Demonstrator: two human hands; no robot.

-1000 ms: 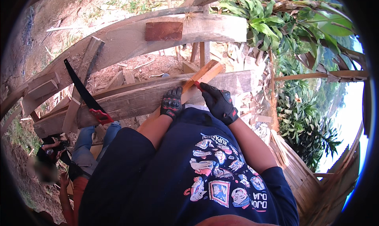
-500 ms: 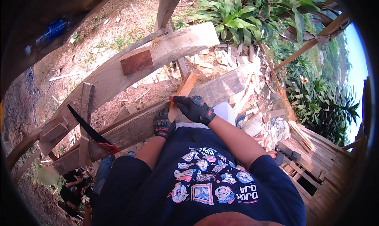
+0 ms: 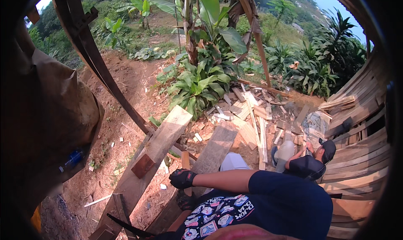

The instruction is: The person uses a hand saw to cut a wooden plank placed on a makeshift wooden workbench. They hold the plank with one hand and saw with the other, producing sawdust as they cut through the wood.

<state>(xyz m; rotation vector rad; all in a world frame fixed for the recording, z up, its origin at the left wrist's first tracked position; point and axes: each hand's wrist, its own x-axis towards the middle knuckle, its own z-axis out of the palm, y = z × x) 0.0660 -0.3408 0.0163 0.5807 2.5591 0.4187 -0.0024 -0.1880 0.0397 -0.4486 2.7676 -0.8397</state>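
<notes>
My right hand (image 3: 182, 178), in a black glove, reaches across to the left and is closed around a short orange-brown wooden slat (image 3: 185, 159) that stands upright. My left hand (image 3: 184, 200), also gloved, sits just below it and wraps the slat's lower end; my dark printed shirt partly hides it. Both hands are over a grey weathered plank (image 3: 215, 147), beside a long pale wooden beam (image 3: 164, 136) that carries a red-brown block (image 3: 142, 165).
A dark machete blade (image 3: 126, 225) lies at the lower left by the beam. Another person in a cap (image 3: 312, 162) sits lower down at the right near a scrap-wood pile (image 3: 252, 114). A plank wall (image 3: 361, 126) rises at the right, and a brown tarp (image 3: 46, 114) hangs at the left.
The view has swung upward toward the plants and slope. My hands now sit lower in the picture, and the slat has turned from slanted to upright in my grip.
</notes>
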